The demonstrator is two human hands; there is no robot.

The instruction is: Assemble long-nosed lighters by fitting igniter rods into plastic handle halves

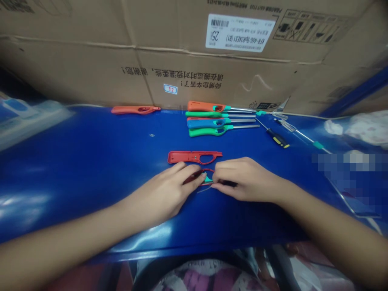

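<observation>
Both my hands rest on the blue table and pinch a partly assembled lighter, a red shell half with a teal trigger and a thin wire. My left hand grips its left end with fingers closed. My right hand pinches its right end. Just beyond my fingers lies a separate red shell half, open side up.
Several finished long-nosed lighters in orange, green and blue lie in a row further back. An orange shell lies at the back left. A black-and-yellow screwdriver and metal tubes lie to the right. Cardboard boxes wall the back.
</observation>
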